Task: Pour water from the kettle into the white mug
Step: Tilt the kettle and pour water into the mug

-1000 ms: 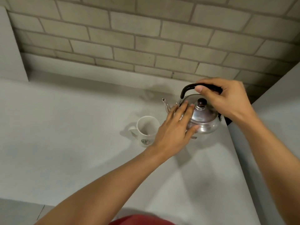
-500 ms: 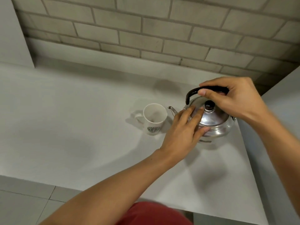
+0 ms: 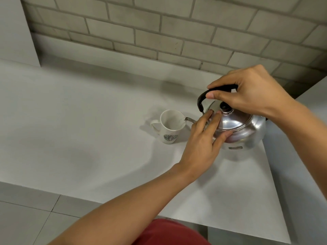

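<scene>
Mug [image 3: 170, 129] stands on the counter [image 3: 88, 138], just left of the kettle [image 3: 242, 131]

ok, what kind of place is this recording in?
Probably a plain home or pantry kitchen counter. Signs: a metal kettle and a white mug stand on a pale counter, against a painted brick wall, with a tiled floor below. No sink or stove is in view.

We see a shiny silver kettle [image 3: 247, 131] with a black handle [image 3: 205, 97] and black lid knob [image 3: 225, 107], and left of the kettle a white mug [image 3: 169, 128] bearing a round green-and-black emblem [image 3: 46, 137], on a pale grey counter [image 3: 79, 112] below beige brick-patterned tiles [image 3: 159, 23].
</scene>
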Tool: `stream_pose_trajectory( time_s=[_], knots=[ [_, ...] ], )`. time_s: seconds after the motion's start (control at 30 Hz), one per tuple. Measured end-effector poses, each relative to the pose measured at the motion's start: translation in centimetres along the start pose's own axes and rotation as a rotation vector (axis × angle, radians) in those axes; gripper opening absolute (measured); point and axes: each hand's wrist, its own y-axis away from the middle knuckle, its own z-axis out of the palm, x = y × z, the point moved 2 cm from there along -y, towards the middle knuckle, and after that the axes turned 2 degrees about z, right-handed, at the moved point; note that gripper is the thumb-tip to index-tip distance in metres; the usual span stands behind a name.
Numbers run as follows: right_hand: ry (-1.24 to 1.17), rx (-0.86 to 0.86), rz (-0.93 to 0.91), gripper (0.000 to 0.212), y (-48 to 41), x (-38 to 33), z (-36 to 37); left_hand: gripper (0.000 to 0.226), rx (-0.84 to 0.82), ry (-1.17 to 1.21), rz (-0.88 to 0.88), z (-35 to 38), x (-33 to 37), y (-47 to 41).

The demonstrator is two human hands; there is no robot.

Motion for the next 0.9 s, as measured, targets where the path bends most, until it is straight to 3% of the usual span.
stream_pose_trajectory(
  time_s=[0.57,0.9],
  knots=[
    [0.087,-0.166,0.044,0.05,-1.4,-2.5,-0.9,0.056,0.06,0.144,0.007,0.5,-0.2,-0.2],
    [0.139,-0.171,0.011,0.033,-2.2,-3.2,-1.6,0.058,0.092,0.237,-0.02,0.9,0.2,-0.8]
  ],
)
